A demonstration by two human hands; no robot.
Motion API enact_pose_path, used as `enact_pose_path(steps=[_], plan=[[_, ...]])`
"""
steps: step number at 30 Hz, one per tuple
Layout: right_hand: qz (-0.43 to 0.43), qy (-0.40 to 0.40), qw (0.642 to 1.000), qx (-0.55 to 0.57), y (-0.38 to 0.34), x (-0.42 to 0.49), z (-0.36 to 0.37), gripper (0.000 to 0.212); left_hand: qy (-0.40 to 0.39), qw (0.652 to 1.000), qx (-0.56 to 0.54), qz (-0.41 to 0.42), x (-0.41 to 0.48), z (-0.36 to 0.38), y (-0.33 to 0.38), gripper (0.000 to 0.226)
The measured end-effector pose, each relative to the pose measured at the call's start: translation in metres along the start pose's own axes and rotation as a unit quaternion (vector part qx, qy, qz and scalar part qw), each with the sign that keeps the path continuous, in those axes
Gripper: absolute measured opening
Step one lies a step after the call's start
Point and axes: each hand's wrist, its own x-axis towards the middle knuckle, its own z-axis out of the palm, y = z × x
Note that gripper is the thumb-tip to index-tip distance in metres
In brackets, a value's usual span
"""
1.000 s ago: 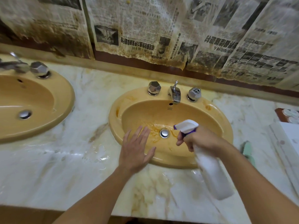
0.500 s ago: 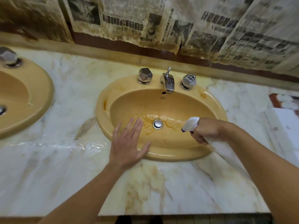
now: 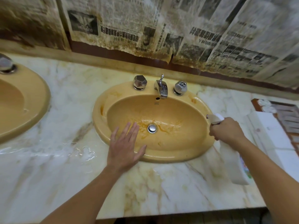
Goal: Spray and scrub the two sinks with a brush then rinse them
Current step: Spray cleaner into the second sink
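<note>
Right hand [image 3: 226, 130] grips spray bottle [image 3: 233, 160], fingers curled round its neck, nozzle over right sink [image 3: 103, 126] rim. Left hand [image 3: 124, 147] flat, fingers spread, fingertips over basin near drain [image 3: 152, 128].

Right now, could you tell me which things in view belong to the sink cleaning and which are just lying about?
Job:
- spray bottle, gripped by the right hand
- right sink
- left sink
- faucet and two knobs
- left hand, open above the basin's near edge

Lying about:
- white box
- newspapers on the wall
</note>
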Motion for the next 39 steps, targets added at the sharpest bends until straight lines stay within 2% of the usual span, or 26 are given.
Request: enact_pose_path(steps=[2,5,9,12,15,18,20,24,28,34,39], plan=[[-0.007,-0.004,0.998,0.067,0.003,-0.008,0.003,0.021,-0.011,1.000,-0.003,-0.003,-0.001,-0.001,0.000,0.074],[-0.027,-0.023,0.988,0.151,0.002,-0.022,0.010,0.012,-0.034,0.999,-0.012,-0.013,-0.001,-0.002,0.001,0.073],[-0.083,-0.056,0.957,0.271,-0.021,-0.046,0.017,0.005,-0.071,0.996,-0.039,-0.029,0.000,-0.009,0.002,0.072],[-0.142,-0.076,0.941,0.298,-0.051,-0.067,0.023,0.009,-0.087,0.992,-0.073,-0.055,0.006,-0.019,-0.001,0.071],[-0.179,-0.124,0.923,0.317,-0.076,-0.085,0.032,0.010,-0.069,0.989,-0.093,-0.094,0.019,-0.033,-0.008,0.072],[-0.209,-0.141,0.924,0.287,-0.086,-0.095,0.042,0.004,-0.061,0.982,-0.124,-0.129,0.038,-0.047,-0.010,0.076],[-0.207,-0.142,0.926,0.282,-0.084,-0.100,0.043,0.003,-0.057,0.977,-0.149,-0.142,0.053,-0.056,-0.005,0.072],[-0.185,-0.162,0.906,0.346,-0.062,-0.105,0.028,0.016,-0.083,0.960,-0.210,-0.167,0.077,-0.068,0.020,0.063],[-0.149,-0.123,0.898,0.395,-0.018,-0.104,0.002,0.031,-0.117,0.956,-0.234,-0.135,0.089,-0.060,0.060,0.056],[-0.088,-0.018,0.904,0.417,0.070,-0.085,-0.045,0.027,-0.202,0.930,-0.291,-0.097,0.095,-0.032,0.153,0.039],[-0.047,0.029,0.895,0.442,0.132,-0.065,-0.074,0.025,-0.281,0.904,-0.316,-0.066,0.105,-0.011,0.238,0.041]])
